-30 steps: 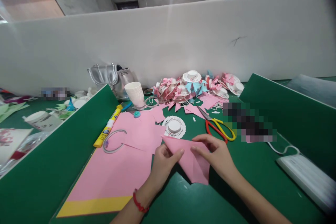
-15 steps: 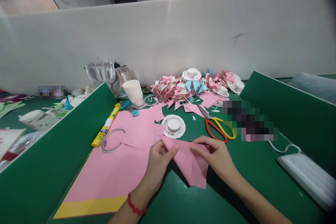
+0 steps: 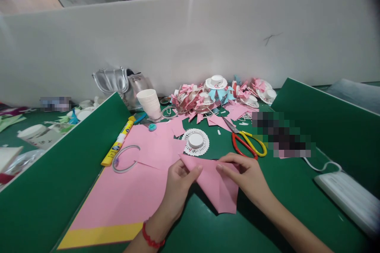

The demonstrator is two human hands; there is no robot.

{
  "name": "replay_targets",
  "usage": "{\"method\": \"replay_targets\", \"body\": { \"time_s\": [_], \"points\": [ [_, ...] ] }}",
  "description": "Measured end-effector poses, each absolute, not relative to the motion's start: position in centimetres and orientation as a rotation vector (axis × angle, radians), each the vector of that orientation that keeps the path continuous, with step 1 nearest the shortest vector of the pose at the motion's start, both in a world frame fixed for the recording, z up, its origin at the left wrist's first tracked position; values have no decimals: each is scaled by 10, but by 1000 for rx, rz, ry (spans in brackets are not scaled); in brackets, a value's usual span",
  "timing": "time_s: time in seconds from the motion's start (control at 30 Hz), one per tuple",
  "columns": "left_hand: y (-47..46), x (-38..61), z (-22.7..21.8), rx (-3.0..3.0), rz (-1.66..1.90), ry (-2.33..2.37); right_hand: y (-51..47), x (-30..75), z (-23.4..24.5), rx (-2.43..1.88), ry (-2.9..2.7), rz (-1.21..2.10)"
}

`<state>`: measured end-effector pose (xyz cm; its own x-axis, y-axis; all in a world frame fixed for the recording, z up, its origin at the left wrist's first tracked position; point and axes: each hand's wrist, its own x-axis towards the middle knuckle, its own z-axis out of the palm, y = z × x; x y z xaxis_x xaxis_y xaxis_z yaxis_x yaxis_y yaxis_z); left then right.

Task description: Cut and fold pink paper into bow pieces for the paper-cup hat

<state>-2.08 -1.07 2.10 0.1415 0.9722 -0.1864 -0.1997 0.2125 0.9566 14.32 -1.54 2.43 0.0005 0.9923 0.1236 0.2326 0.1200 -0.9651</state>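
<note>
Between both hands is a folded piece of pink paper point(image 3: 218, 189), held just above the green table. My left hand point(image 3: 179, 182), with a red bracelet at the wrist, pinches its left side between thumb and fingers. My right hand point(image 3: 245, 174) grips the top right edge the same way. Just beyond the paper lies a small white paper hat point(image 3: 196, 141) with a slit, fringed brim. Scissors point(image 3: 245, 140) with red and yellow handles rest behind my right hand, blades pointing away. Large pink sheets point(image 3: 127, 201) lie beside my left hand, over a yellow one.
A yellow glue stick point(image 3: 118, 144) and a grey ring point(image 3: 126, 159) lie left. Stacked paper cups point(image 3: 149, 104) and a silver bag point(image 3: 114, 83) stand behind. Finished hats with bows point(image 3: 204, 97) pile up at the back. Green dividers point(image 3: 77, 154) flank the table; a white mask point(image 3: 347, 201) lies right.
The lower part of the pink paper has shifted slightly to the right. Both hands keep their hold on it, and the view has moved a little.
</note>
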Motion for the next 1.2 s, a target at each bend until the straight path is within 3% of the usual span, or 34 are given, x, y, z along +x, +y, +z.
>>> {"method": "replay_targets", "body": {
  "time_s": [1.2],
  "points": [
    [-14,-17,27,845,1072,1085,-16,149,25,-1306,-1476,1014]
  ]
}}
